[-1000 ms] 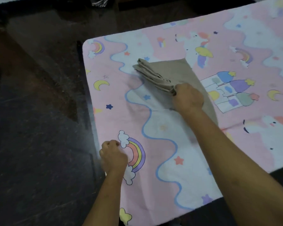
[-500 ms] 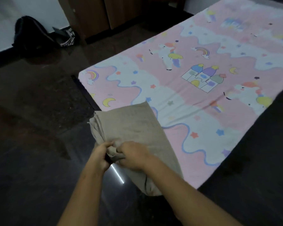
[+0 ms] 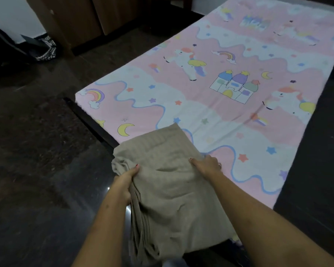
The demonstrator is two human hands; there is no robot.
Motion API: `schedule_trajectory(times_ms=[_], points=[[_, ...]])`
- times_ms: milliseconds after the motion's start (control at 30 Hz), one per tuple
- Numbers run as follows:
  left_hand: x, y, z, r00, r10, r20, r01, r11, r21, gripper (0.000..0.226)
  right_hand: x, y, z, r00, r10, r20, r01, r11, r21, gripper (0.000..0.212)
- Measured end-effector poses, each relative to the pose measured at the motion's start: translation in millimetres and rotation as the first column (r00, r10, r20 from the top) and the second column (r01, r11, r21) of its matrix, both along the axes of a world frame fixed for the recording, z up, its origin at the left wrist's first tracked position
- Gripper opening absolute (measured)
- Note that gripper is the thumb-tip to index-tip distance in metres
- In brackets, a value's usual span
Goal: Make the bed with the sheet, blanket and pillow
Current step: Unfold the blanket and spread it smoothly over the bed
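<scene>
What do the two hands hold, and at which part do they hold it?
Both hold the folded beige blanket. The left hand grips its layered left edge, thumb on top; the right hand grips its right edge.

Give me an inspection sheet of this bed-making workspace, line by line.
Surface: pink unicorn-print sheet spread flat over the low bed, a few light creases.
Job's things: beige blanket, folded, held over the bed's near corner; pillow not seen.
Clutter: black bag and patterned bag on the floor by the far wall.
Grippers: left hand grips the blanket's left folds; right hand grips its right side.
Cables: nothing seen.
Surroundings: dark glossy floor; wooden cabinet beyond the bed.
</scene>
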State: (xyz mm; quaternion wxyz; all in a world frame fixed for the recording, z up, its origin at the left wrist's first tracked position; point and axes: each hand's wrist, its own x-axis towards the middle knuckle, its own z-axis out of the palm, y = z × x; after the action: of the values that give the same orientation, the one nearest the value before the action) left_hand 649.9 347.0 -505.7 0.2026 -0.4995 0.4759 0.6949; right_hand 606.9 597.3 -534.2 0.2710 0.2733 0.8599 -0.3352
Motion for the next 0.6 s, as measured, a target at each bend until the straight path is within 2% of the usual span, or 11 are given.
schedule_trajectory(times_ms=[100,233,333,400,500,600], points=[[-29.6,-15.4,-6.6,0.995,-0.099,0.005,0.099,0.991,-0.092,0.086,-34.2,-23.5,-4.4,0.988,-0.101,-0.117,0.091,0.992,-0.088,0.065],[-65.0,-19.2,1.9,0.961,-0.273,-0.051,0.248,0.926,-0.285,0.095,-76.1,-38.7,3.5,0.978,-0.146,-0.15,0.121,0.979,-0.164,0.056],[-110.6,-32.2,37.1,0.92,-0.369,-0.131,0.307,0.887,-0.344,0.07,-116.4,-58.9,32.4,0.949,-0.214,-0.232,0.165,0.963,-0.212,0.047],[-149.9,-43.1,66.1,0.888,-0.4,-0.226,0.282,0.863,-0.419,0.054,-149.8,-72.9,56.6,0.912,-0.25,-0.325,0.171,0.952,-0.252,0.042],[-216.7,-64.5,108.9,0.826,-0.441,-0.351,0.219,0.825,-0.522,0.049,-201.4,-96.0,96.6,0.821,-0.369,-0.435,0.222,0.91,-0.351,0.036],[-280.9,-81.5,144.1,0.738,-0.553,-0.387,0.214,0.735,-0.643,0.047,-243.0,-114.2,115.5,0.744,-0.479,-0.466,0.274,0.855,-0.441,0.03]])
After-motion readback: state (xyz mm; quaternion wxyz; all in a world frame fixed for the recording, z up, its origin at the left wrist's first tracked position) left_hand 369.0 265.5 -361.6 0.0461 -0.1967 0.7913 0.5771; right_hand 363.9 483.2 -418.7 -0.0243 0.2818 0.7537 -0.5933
